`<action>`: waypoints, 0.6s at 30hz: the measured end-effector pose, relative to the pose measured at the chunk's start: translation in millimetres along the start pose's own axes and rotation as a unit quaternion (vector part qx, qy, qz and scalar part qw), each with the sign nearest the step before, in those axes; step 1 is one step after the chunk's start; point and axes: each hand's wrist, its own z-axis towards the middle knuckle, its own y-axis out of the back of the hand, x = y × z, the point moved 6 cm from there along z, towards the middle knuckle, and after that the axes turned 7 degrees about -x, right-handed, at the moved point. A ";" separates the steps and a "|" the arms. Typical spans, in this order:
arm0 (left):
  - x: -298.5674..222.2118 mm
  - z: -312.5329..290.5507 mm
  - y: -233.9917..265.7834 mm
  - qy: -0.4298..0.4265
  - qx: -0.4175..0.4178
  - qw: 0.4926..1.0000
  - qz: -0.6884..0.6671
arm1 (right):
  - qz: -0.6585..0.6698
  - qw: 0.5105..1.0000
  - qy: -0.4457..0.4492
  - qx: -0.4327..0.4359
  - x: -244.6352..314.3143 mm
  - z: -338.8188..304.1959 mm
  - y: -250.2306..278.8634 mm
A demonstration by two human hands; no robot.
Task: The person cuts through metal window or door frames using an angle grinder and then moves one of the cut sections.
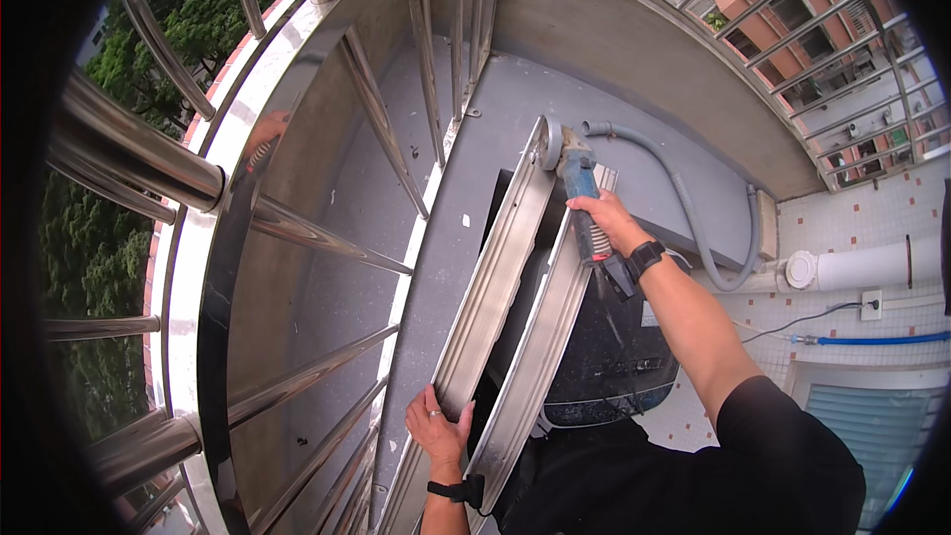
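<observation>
My right hand is wrapped around the body of a blue angle grinder. The grinder's disc and guard are at the far end of a long silver metal profile; I cannot tell whether the disc touches it. Lower down on that same profile, my left hand grips it, with fingers over its left side and the thumb toward its right. A second, similar profile runs alongside on the right, with a dark gap between the two. Both of my wrists carry black bands.
Shiny metal railings curve along the left, with trees beyond. A grey hose lies on the grey ledge at the far right. Beneath my right forearm is a dark, dusty case-like object. A white pipe and a blue hose run by the tiled wall.
</observation>
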 end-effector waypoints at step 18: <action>-2.0 0.2 -0.6 -0.008 -0.007 1.000 -0.003 | 0.053 0.999 0.010 -0.006 4.2 -15.8 10.4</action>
